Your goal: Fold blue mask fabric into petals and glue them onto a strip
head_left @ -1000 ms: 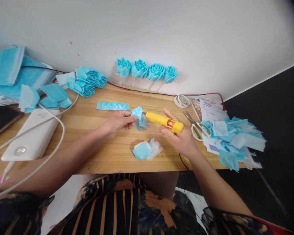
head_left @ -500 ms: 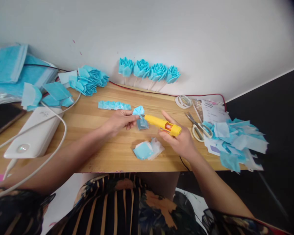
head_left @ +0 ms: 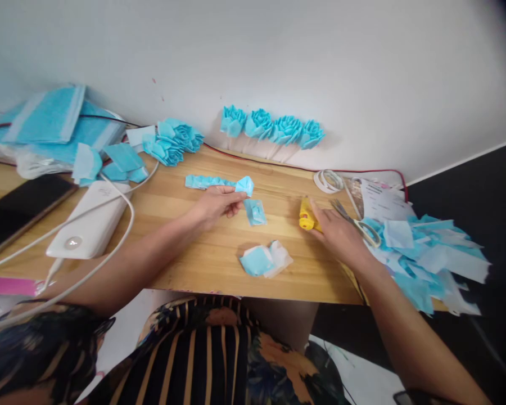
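My left hand (head_left: 217, 203) pinches a small folded blue paper piece (head_left: 245, 185) just above the wooden table (head_left: 185, 253). A second folded blue piece (head_left: 255, 212) lies right below it on the wood. My right hand (head_left: 339, 235) lies over a yellow glue gun (head_left: 307, 216) that is down on the table next to the scissors (head_left: 358, 223); its fingers are curled on the gun. A strip of folded blue petals (head_left: 204, 181) lies behind my left hand.
Blue paper flowers (head_left: 274, 126) lean on the wall, and more flowers (head_left: 172, 140) lie at the back left. Crumpled blue and white paper (head_left: 265, 260) sits near the front edge. Paper scraps (head_left: 430, 253) pile at right. A white power bank (head_left: 90, 220) with cables and a phone (head_left: 17, 205) are at left.
My right hand has drawn the glue gun away from the blue piece and lowered it to the table at the right. The left hand still holds the piece. The camera shifted right.
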`<action>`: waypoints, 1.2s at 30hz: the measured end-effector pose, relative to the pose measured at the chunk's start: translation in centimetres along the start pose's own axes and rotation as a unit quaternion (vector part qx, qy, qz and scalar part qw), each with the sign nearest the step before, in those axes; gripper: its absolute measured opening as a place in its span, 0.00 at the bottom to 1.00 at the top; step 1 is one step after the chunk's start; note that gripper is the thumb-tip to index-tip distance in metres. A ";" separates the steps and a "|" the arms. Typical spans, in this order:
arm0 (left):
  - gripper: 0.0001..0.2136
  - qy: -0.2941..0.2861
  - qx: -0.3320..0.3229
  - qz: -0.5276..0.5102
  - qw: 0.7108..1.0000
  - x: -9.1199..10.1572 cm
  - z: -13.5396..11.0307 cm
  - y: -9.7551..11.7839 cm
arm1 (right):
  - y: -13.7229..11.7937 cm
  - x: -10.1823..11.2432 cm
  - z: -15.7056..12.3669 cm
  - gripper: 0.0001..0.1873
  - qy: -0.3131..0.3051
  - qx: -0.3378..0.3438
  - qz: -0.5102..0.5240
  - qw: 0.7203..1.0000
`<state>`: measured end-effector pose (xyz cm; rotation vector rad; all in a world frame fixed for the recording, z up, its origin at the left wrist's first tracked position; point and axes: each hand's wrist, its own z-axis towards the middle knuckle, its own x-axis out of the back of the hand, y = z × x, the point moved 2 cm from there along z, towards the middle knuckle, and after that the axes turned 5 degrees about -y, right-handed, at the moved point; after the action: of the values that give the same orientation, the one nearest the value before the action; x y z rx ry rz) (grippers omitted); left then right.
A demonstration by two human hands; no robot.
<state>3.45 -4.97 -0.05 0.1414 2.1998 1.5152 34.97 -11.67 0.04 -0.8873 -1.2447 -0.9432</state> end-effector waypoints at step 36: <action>0.16 0.137 -0.019 0.118 0.983 7.7 -8.5 -0.1 | -18.5 -3.2 27.6 0.06 -0.198 0.261 0.241 0.913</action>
<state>-6.99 -9.68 -0.18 0.1979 2.4362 1.7979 7.65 7.52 0.67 -0.9104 -1.4309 -0.0150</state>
